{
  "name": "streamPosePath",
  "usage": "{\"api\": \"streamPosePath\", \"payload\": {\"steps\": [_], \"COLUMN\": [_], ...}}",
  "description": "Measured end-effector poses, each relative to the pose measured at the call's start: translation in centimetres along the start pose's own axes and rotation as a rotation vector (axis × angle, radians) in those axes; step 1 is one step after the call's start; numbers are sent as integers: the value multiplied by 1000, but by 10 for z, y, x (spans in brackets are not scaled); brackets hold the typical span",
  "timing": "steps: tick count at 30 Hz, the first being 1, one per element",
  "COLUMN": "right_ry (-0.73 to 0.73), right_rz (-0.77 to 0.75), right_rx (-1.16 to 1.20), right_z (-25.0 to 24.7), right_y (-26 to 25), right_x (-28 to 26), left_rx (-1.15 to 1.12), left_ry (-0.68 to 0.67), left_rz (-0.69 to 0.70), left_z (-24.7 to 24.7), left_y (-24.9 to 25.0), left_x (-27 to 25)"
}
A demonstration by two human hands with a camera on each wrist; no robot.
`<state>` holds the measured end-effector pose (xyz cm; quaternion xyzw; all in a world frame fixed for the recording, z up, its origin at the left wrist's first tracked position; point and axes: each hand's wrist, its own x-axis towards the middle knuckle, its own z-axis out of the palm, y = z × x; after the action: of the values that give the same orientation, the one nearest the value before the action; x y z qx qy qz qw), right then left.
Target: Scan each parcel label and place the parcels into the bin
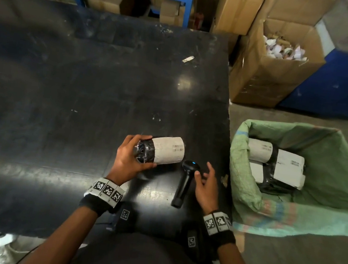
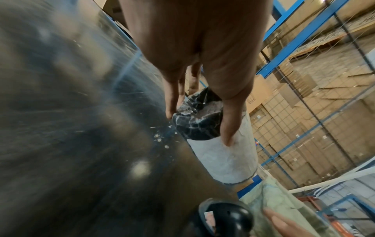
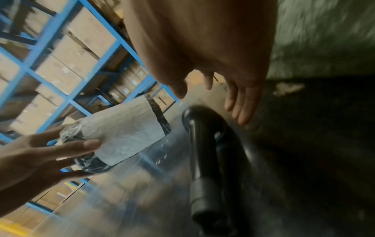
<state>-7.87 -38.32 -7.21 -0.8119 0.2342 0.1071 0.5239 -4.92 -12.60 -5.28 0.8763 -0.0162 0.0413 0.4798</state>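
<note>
parcel (image 1: 162,150) sat in your left hand (image 1: 127,161), fingers curled round its black end above the desk (image 1: 75,89); your right hand (image 1: 206,184) hovered loose-fingered beside the scanner (image 1: 185,181), near the bin (image 1: 342,148).

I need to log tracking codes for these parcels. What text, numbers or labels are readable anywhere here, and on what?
None can be read.
Held parcel in the left hand: white label with barcodes and small print, too small to read.
Parcels in the green-lined bin: labels with barcode lines, too blurred.
Wristbands: square coded markers, no words.
Scanner: no text visible.
</note>
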Motion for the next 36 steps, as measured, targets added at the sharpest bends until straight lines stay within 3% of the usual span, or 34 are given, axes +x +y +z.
{"api": "streamPosePath", "payload": {"steps": [7, 14, 20, 23, 27, 32, 36], "right_ry": [-191, -85, -111, -146, -171, -172, -129], "right_rz": [-477, -550, -575, -564, -475, -243, -123], "right_rx": [-155, -245, -288, -283, -366, -620, -786], "right_z": [-87, -168, -246, -282, -346, -398, -397], "right_y": [-19, -15, -17, -17, -9, -3, 12], "right_x": [-29, -31, -16, 2, 56, 150, 211], "left_rx": [-265, -429, -468, -404, -40, 361, 484], "left_ry": [-327, -485, -530, -554, -598, -335, -308], "left_rz": [46, 59, 139, 189, 285, 123, 25], "left_z": [30, 83, 137, 161, 202, 279, 309], "left_y": [56, 113, 162, 179, 189, 189, 175], "left_x": [6, 12, 25, 33, 56, 75, 68]}}
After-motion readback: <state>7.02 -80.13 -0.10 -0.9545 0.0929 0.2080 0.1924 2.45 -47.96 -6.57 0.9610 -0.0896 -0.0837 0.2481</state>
